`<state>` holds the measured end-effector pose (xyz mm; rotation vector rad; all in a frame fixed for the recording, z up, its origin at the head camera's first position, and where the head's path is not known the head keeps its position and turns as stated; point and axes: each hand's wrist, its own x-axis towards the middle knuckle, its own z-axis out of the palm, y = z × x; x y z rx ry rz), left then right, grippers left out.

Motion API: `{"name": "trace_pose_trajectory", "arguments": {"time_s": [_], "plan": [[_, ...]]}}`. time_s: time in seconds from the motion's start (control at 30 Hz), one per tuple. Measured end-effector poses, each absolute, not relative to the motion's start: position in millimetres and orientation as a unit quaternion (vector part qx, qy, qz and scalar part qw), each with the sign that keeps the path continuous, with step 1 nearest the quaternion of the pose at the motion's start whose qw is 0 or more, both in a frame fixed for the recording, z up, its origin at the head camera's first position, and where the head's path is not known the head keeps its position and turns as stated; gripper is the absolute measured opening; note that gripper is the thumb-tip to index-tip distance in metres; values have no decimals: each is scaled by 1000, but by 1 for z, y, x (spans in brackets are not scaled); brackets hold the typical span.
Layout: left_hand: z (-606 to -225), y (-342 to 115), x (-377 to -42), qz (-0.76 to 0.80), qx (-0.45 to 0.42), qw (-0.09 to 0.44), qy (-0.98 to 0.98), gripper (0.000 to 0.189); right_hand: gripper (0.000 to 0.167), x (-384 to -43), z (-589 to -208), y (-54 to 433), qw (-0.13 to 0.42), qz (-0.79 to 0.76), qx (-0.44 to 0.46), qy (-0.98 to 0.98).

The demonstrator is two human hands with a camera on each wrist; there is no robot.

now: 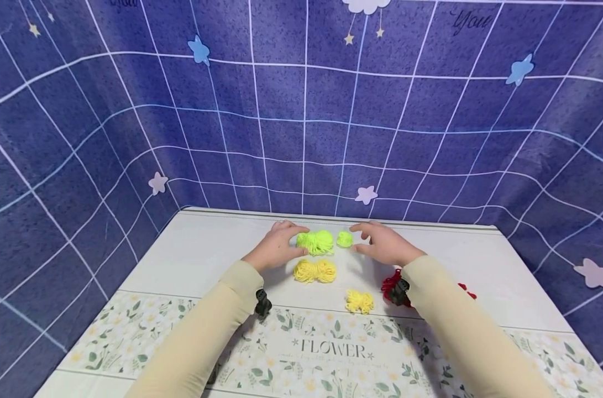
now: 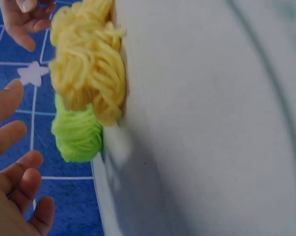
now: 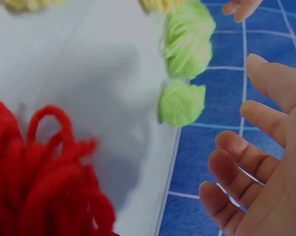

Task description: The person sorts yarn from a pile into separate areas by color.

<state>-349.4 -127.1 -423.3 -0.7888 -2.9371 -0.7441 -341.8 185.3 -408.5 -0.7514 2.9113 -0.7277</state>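
Observation:
A larger neon-green yarn bundle [image 1: 315, 242] lies near the back of the table, with a small neon-green yarn ball [image 1: 345, 239] just right of it. My left hand [image 1: 277, 247] is at the left end of the larger bundle, fingers spread and holding nothing. On the other side, my right hand [image 1: 381, 242] hovers beside the small ball, its fingers loosely bent around air. In front of the green pair sits a yellow yarn bundle [image 1: 314, 271]. A smaller yellow bundle [image 1: 359, 302] lies nearer to me. Red yarn [image 3: 49, 182] shows large in the right wrist view, partly hidden by my right forearm in the head view.
The white table [image 1: 206, 249] carries a floral band with the word FLOWER [image 1: 337, 347] across its front. A blue gridded curtain [image 1: 281, 138] with stars hangs behind the back edge and along both sides. More red yarn [image 1: 466, 291] peeks out right of my right sleeve.

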Motion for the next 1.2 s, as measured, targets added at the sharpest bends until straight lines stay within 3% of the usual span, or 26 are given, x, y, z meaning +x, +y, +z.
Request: {"name": "trace_pose_trajectory", "arguments": {"time_s": [0.53,0.93,1.2], "plan": [[-418,-123,-316,-231,-313,-7,-921,61,44,-283,-409,189,33,-244,-278,929],[-437,-113,-304,-230,-294,-9,-928,62,41,-245,-429,192,24,-270,-263,926],[-446,-108,-300,-247,-278,-12,-928,61,41,-238,-442,188,35,-257,-254,932]]}}
